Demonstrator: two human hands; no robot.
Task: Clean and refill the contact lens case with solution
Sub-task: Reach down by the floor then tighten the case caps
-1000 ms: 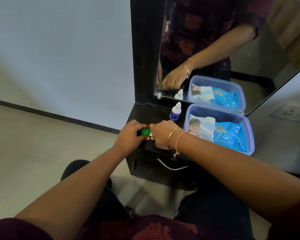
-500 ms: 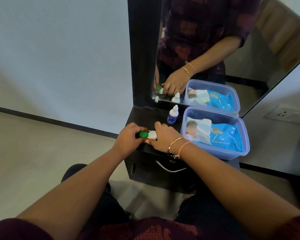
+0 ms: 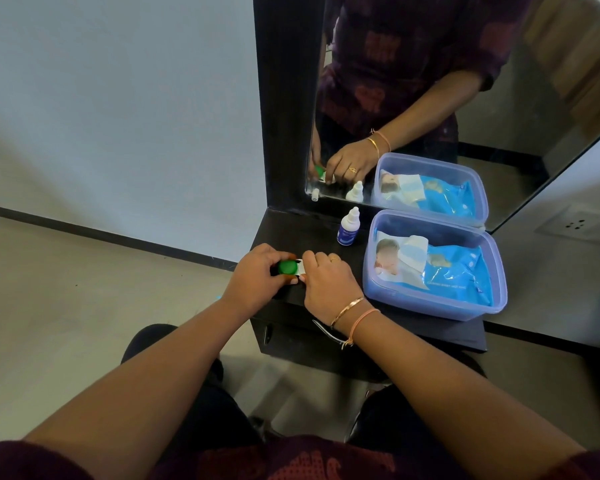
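head view — left hand (image 3: 252,277), right hand (image 3: 328,284) grip lens case (image 3: 287,267)

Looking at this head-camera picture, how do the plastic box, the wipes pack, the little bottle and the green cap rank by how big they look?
1. Plastic box
2. Wipes pack, lying inside it
3. Little bottle
4. Green cap of the lens case, partly hidden by the left hand, so its full size is unsure
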